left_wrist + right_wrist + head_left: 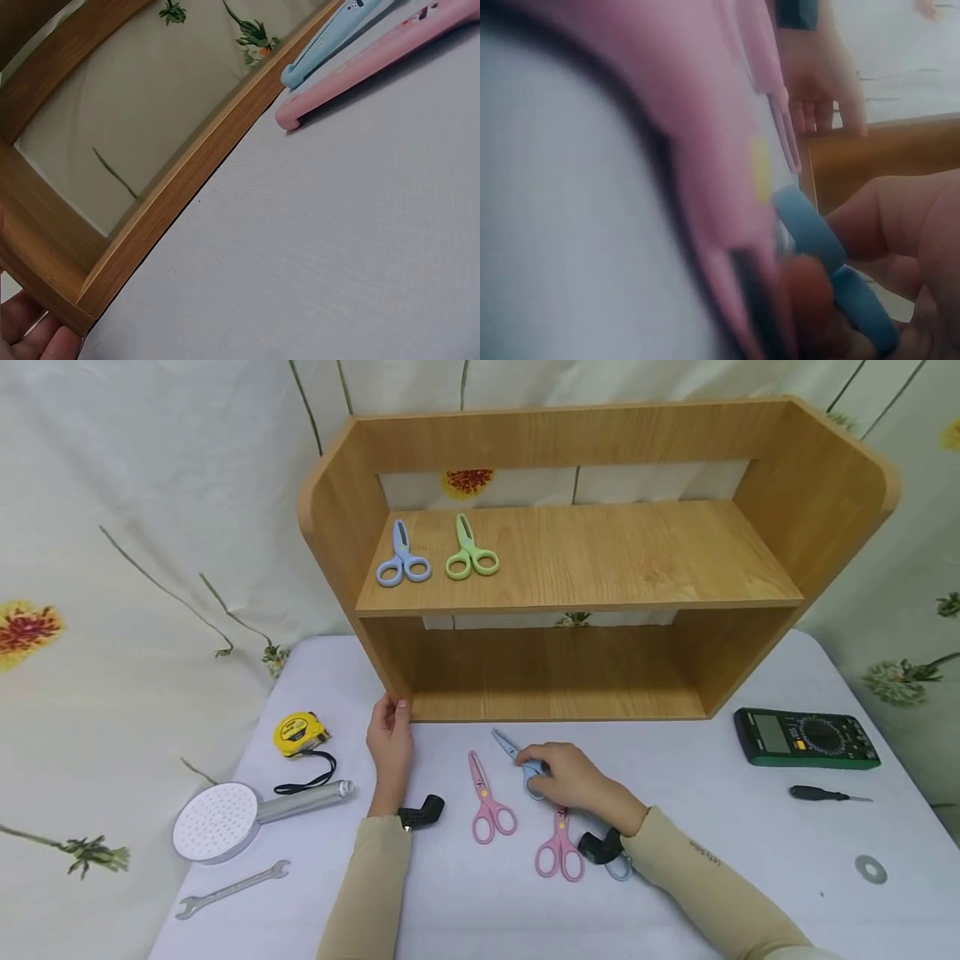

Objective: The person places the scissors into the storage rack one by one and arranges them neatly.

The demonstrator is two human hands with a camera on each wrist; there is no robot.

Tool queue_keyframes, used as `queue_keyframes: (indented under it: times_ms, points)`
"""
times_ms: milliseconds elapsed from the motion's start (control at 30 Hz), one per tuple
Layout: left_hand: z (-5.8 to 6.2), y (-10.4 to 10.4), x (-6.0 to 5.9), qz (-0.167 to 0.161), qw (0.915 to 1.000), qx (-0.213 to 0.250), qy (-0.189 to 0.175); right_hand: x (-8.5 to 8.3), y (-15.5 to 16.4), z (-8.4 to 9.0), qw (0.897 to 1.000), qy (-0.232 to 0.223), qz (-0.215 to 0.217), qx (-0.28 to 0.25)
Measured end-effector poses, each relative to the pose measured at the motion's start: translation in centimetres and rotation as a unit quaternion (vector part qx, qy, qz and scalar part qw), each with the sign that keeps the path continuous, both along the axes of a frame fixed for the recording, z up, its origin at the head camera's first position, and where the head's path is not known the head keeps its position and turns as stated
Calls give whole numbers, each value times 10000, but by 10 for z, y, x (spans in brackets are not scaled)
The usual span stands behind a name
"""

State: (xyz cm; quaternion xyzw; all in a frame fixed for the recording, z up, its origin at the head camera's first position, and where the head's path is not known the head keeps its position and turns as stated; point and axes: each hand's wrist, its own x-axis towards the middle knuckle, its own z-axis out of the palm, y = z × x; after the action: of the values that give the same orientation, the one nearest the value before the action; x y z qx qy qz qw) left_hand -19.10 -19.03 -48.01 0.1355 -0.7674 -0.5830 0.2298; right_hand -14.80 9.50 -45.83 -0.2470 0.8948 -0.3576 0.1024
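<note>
We see the right hand pinching blue scissors on the table, near the shelf. Left hand, fingers straight, touches the shelf's near left corner.

We see small blue scissors lying flat on the white table, blades closed and pointing to ten o'clock, handle loops at four o'clock, just before the shelf's lower edge.

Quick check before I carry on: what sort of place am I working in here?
Probably a staged tabletop for sorting, not a real workshop: a white table with a wooden shelf against draped floral cloth, and stray tools like a multimeter.
</note>
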Motion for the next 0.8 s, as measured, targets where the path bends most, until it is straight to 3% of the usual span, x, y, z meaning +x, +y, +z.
queue_keyframes:
  times_ms: [267, 433, 567, 700, 800]
  points:
    - [-1, -2, 2, 19, 10000, 67, -20, -10, 7, 6, 9880, -1326, 57, -786]
    - [-1, -2, 1, 10, 9999, 112, -23, -8, 10, 27, 9791, -1592, 258, -1239]
    - [-2, 0, 0, 6, 9999, 130, -21, 1, 20, 73, 9782, -993, 998, -1527]
    - [-1, 1, -2, -16, 9999, 152, 66, 4, 28, 133, 9668, 189, 1592, -1988]
    - [0, 1, -2, -5, 9998, 156, 82, -4, 30, 173, 9601, 1036, 1307, -2243]
